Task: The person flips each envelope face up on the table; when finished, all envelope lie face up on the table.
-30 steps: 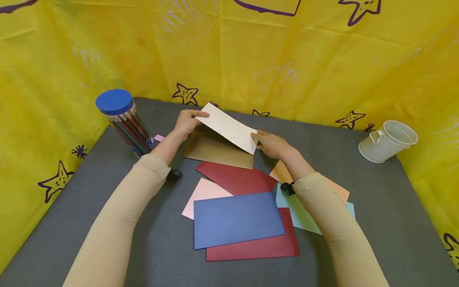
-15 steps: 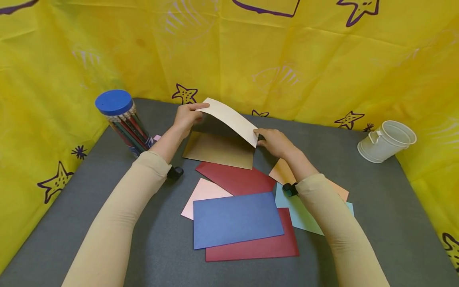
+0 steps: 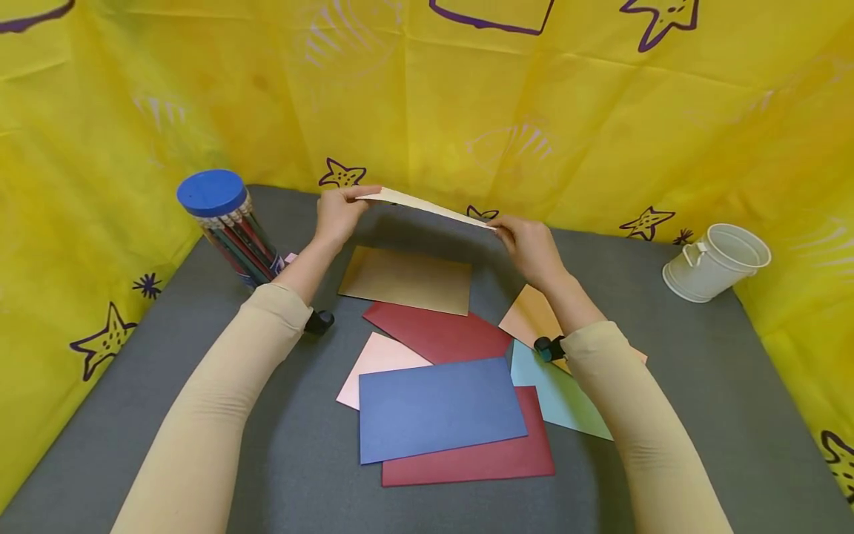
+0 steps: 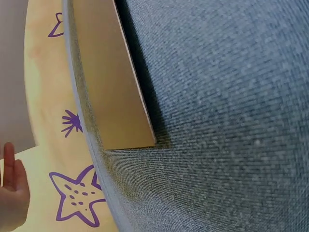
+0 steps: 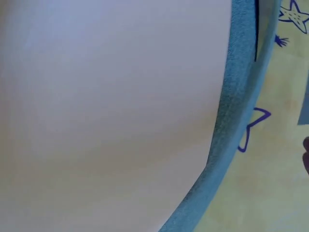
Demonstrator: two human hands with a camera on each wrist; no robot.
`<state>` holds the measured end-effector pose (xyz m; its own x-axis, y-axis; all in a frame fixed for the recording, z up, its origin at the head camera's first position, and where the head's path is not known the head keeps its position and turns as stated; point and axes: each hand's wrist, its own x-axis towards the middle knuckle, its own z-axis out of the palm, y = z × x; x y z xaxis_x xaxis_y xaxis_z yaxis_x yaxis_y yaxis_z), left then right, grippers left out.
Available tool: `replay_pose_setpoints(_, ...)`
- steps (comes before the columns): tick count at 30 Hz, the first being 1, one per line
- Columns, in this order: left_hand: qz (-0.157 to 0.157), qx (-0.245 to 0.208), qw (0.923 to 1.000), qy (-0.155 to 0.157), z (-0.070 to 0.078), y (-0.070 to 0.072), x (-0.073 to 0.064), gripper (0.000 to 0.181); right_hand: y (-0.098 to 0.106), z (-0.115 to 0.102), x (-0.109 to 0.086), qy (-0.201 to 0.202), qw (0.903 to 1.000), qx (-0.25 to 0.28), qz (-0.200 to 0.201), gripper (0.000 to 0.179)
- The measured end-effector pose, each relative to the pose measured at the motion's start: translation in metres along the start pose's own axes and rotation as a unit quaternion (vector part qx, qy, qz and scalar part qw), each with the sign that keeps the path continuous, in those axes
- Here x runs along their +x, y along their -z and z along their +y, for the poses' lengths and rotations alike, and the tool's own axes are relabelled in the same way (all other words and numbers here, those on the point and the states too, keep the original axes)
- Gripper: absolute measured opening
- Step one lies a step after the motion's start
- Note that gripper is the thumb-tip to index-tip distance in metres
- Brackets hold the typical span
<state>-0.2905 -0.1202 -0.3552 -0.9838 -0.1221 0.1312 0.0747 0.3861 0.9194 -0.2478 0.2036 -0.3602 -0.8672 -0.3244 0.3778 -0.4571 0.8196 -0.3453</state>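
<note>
A cream envelope (image 3: pixel 434 208) is held up over the far part of the table, seen almost edge-on in the head view. My left hand (image 3: pixel 337 215) pinches its left end, with the thumb hidden. At the other end, my right hand (image 3: pixel 531 246) pinches the corner between thumb and fingers. The envelope's pale face (image 5: pixel 111 96) fills most of the right wrist view. Below it on the table lies a gold-brown envelope (image 3: pixel 405 280), whose corner also shows in the left wrist view.
Nearer lie red (image 3: pixel 447 330), pink (image 3: pixel 376 365), blue (image 3: pixel 440 411), light teal (image 3: pixel 560 400) and orange (image 3: pixel 530 315) envelopes, some overlapping. A blue-lidded tub of pencils (image 3: pixel 230 226) stands left, a white metal bucket (image 3: pixel 714 263) right. Yellow patterned cloth (image 3: pixel 427 96) walls the table.
Both hands have lifted the cream envelope away from the gold-brown one. It has turned from showing its face to nearly edge-on, and the right hand has shifted up and right.
</note>
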Motion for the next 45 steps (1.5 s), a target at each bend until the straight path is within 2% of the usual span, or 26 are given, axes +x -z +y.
replay_pose_setpoints(5,0.039,0.038,0.9981,-0.029,0.002,-0.001,-0.002,0.022,0.002,-0.003,0.002,-0.025,0.9963,0.040,0.072,0.023)
replay_pose_setpoints(8,0.053,0.045,0.9971,-0.030,0.003,-0.003,-0.004,0.024,0.002,-0.005,0.005,-0.072,0.9895,0.094,0.083,0.027)
replay_pose_setpoints(10,0.059,0.050,0.9964,-0.034,0.003,-0.004,-0.006,0.028,0.001,-0.005,0.007,-0.109,0.9813,0.136,0.080,0.028)
replay_pose_setpoints(13,0.052,0.046,0.9973,-0.025,0.002,-0.009,-0.006,0.029,-0.001,-0.006,0.008,-0.170,0.9583,0.219,0.070,0.026)
replay_pose_setpoints(17,0.023,0.040,0.9989,0.007,0.000,-0.015,-0.006,0.035,-0.007,-0.009,0.010,-0.254,0.9095,0.324,0.059,0.022)
replay_pose_setpoints(19,0.011,0.036,0.9990,0.026,-0.002,-0.017,-0.007,0.039,-0.010,-0.010,0.011,-0.285,0.8905,0.351,0.052,0.022)
replay_pose_setpoints(21,0.007,0.033,0.9985,0.044,-0.003,-0.019,-0.007,0.041,-0.013,-0.012,0.012,-0.306,0.8776,0.366,0.043,0.024)
replay_pose_setpoints(26,0.010,0.031,0.9960,0.083,-0.006,-0.020,-0.008,0.043,-0.018,-0.015,0.012,-0.343,0.8549,0.389,0.023,0.037)
replay_pose_setpoints(31,0.009,0.056,0.9939,0.095,-0.009,-0.021,-0.009,0.042,-0.024,-0.015,0.012,-0.369,0.8432,0.391,0.011,0.045)
replay_pose_setpoints(40,-0.029,0.090,0.9877,0.125,-0.020,-0.022,-0.010,0.044,-0.035,-0.014,0.011,-0.379,0.8503,0.363,-0.032,0.046)
replay_pose_setpoints(45,-0.034,0.097,0.9841,0.144,-0.025,-0.021,-0.007,0.041,-0.040,-0.010,0.013,-0.383,0.8524,0.352,-0.057,0.044)
